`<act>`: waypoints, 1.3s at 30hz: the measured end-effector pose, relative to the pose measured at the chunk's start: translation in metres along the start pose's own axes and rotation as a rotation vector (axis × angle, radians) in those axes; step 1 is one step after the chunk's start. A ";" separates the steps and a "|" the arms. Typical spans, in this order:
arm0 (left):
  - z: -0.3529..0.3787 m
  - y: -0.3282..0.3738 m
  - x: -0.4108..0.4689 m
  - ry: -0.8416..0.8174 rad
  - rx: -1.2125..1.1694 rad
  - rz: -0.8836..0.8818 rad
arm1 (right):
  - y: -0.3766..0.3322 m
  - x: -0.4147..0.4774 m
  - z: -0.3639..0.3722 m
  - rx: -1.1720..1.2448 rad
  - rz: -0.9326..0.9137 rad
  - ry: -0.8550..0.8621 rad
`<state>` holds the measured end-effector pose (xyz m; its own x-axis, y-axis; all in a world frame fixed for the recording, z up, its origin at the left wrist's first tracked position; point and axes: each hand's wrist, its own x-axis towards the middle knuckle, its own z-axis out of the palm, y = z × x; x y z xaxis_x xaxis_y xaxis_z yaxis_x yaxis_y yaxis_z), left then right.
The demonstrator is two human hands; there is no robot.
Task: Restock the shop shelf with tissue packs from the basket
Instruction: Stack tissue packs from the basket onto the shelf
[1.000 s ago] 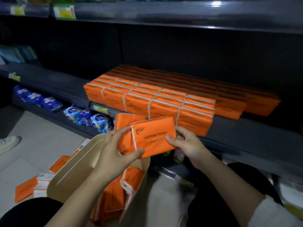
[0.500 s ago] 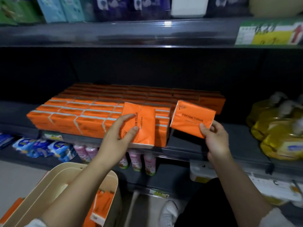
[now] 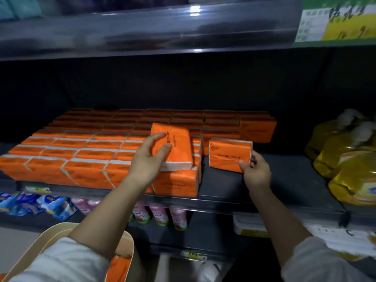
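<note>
Compared with half a second ago, both packs have moved inward. The left pack (image 3: pixel 179 145), then held upright in front of the stack, now lies tilted on top of the front right corner of the stacked packs (image 3: pixel 81 151). The right pack (image 3: pixel 230 155) has dropped from mid-air to the bare shelf (image 3: pixel 284 180) and stands on its long edge just beside the stack's right side.

Left hand (image 3: pixel 149 159): the grip is closed on its pack, thumb and fingers curled against the printed face. The pack appears to rest on the row beneath and is not yet square to it.

Right hand (image 3: pixel 255 171): the grip pinches the lower right corner of its pack, thumb in front. Whether this pack touches the packs behind it cannot be told.

Basket (image 3: pixel 127 246), lower left, below the shelf: more orange packs (image 3: pixel 119 267) show inside. Yellow bottles (image 3: pixel 345 159) stand well apart at the shelf's right end.

Step in hand, as judged: setting down two packs at once, one starting a second layer and one extending the row rightward. The next move probably calls for nudging each pack flush with its neighbours, loosening both grips, then reaching down to the basket.
</note>
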<state>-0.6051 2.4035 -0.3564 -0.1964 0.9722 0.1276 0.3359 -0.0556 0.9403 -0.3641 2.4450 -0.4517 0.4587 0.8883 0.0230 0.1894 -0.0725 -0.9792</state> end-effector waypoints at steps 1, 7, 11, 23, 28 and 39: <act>0.002 -0.001 0.004 -0.010 0.011 -0.016 | 0.000 0.003 0.001 -0.010 -0.016 0.001; 0.005 -0.008 0.017 -0.027 -0.016 -0.085 | 0.001 0.013 0.013 -0.043 -0.038 -0.041; 0.006 -0.011 0.016 -0.023 0.020 -0.073 | -0.001 0.011 0.026 -0.116 -0.050 -0.042; -0.006 -0.001 0.006 -0.083 -0.105 0.044 | -0.045 -0.016 0.010 -0.138 -0.125 0.112; -0.013 0.018 -0.002 -0.137 -0.124 0.217 | -0.080 -0.058 0.014 0.325 -0.163 -0.049; -0.010 0.029 -0.016 -0.556 0.405 0.298 | -0.073 -0.063 -0.014 0.406 -0.124 -0.410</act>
<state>-0.6015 2.3844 -0.3282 0.4146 0.9065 0.0794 0.6357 -0.3510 0.6876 -0.3947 2.3876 -0.3789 0.0662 0.9877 0.1414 -0.1643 0.1506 -0.9748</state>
